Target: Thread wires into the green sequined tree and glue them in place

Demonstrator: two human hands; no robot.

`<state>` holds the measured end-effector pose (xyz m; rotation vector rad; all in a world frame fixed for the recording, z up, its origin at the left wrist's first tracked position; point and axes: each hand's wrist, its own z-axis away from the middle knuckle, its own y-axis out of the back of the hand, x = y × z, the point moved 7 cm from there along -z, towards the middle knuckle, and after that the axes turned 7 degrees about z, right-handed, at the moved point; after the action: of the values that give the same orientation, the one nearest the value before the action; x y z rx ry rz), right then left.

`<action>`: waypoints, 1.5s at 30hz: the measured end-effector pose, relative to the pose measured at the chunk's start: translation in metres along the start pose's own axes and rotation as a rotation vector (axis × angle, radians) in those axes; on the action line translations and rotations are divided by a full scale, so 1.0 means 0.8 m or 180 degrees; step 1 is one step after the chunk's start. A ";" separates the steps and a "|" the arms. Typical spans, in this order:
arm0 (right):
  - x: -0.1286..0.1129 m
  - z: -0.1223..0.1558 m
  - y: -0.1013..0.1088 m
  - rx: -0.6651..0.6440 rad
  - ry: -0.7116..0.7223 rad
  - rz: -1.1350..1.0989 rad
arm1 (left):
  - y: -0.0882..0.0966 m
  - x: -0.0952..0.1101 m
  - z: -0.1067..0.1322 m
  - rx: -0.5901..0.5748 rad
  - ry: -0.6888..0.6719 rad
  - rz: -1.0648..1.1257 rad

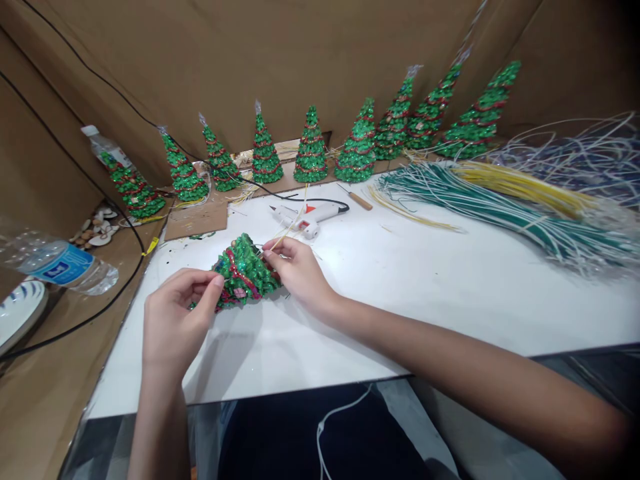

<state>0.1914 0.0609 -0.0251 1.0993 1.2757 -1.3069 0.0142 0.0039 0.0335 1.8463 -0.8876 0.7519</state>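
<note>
A small green Christmas tree [244, 270] with red glittery garland lies on its side above the white table, its base toward the right. My left hand [183, 303] pinches its tip end between thumb and fingers. At the base, my right hand [295, 270] is closed on a thin yellow wire [286, 233], which runs up and away toward the back. The fingertips of that hand are close to the underside of the tree, whose inside I cannot see. Just beyond it lies a white glue gun [313, 217] with a red-orange part and a black cord.
Several finished-looking trees [311, 150] stand along the back edge. A wooden-handled awl [359, 200] lies near them. Bundled green wires [480, 200] and yellow wires [530, 187] cover the right back. At left are a water bottle [70, 263], a cardboard piece [196, 217] and a plate [23, 310].
</note>
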 end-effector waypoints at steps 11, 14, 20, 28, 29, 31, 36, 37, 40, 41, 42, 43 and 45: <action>0.002 0.000 -0.001 0.0029 -0.0054 -0.0054 | -0.018 -0.022 -0.008 -0.0775 0.0081 0.0869; 0.004 0.002 -0.001 0.0054 -0.0060 -0.0017 | -0.019 -0.024 -0.006 -0.0729 0.0138 0.1053; 0.004 0.004 0.001 0.0096 -0.0035 0.0100 | -0.018 -0.027 -0.006 -0.0674 0.0177 0.1221; 0.008 0.006 0.001 0.0109 -0.0110 0.0142 | -0.018 -0.028 -0.006 -0.0653 0.0130 0.1256; 0.008 0.006 0.001 0.0111 -0.0115 0.0148 | -0.018 -0.028 -0.006 -0.0655 0.0128 0.1257; 0.008 0.006 0.001 0.0118 -0.0122 0.0168 | -0.018 -0.028 -0.006 -0.0648 0.0120 0.1256; 0.007 0.008 0.002 0.0132 -0.0076 0.0221 | -0.017 -0.025 -0.006 -0.0620 0.0102 0.1256; 0.007 0.008 0.002 0.0138 -0.0060 0.0234 | -0.017 -0.025 -0.006 -0.0599 0.0108 0.1259; 0.007 0.009 0.002 0.0161 -0.0036 0.0268 | -0.016 -0.025 -0.006 -0.0523 0.0132 0.1275; 0.007 0.009 0.003 0.0166 -0.0034 0.0280 | -0.017 -0.025 -0.006 -0.0516 0.0131 0.1268; 0.007 0.009 0.003 0.0173 -0.0035 0.0289 | -0.017 -0.025 -0.007 -0.0511 0.0121 0.1253; 0.006 0.009 0.003 0.0179 -0.0031 0.0299 | -0.017 -0.025 -0.007 -0.0510 0.0105 0.1236; 0.005 0.009 0.004 0.0198 -0.0011 0.0309 | -0.018 -0.023 -0.007 -0.0507 0.0062 0.1214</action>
<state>0.1938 0.0535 -0.0294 1.1876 1.1713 -1.2823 0.0154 0.0185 0.0141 1.5453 -1.2696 0.9003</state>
